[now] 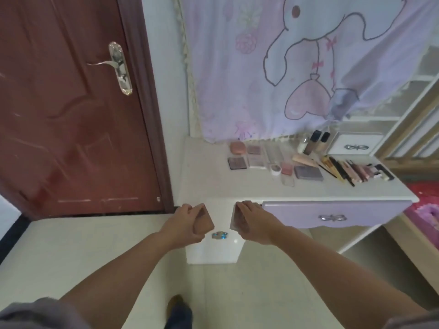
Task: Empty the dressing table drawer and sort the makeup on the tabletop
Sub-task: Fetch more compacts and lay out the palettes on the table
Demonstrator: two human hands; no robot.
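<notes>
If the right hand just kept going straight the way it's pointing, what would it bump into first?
The right hand, gripping a brownish square compact, points up and forward. Most likely it would first meet the front edge of the white tabletop, just left of the purple drawer. Depth is hard to judge from one view.

drawer [215,230] inside hidden – only its white front shows | left hand [187,224] and right hand [251,222] fingertips curled out of sight over its top edge | makeup [308,173] labels too blurred to read | red bedding [425,205] cut off by right edge
</notes>
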